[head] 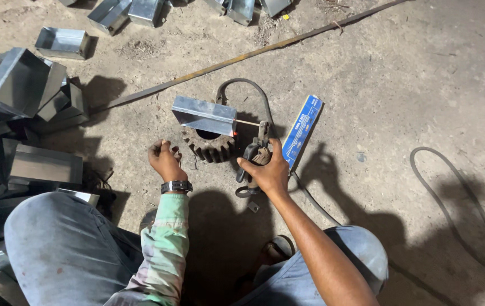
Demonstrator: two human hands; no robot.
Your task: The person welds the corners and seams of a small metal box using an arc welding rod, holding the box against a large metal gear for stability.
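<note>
The right hand is wrapped tight around one dark welding electrode holder, its thin rod touching the edge of one shiny folded sheet-metal box. That box rests on one rusty toothed gear on the concrete floor. The left hand lies just beside the gear, fingers loosely curled, holding nothing. One blue electrode packet lies right of the holder. A pile of similar boxes sits to the left, with one long steel bar beyond.

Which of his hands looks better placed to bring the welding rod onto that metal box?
Probably the right hand: it grips the rod holder, whose rod points at the metal box on the gear. The left hand rests on the floor beside the gear, holding nothing.
</note>
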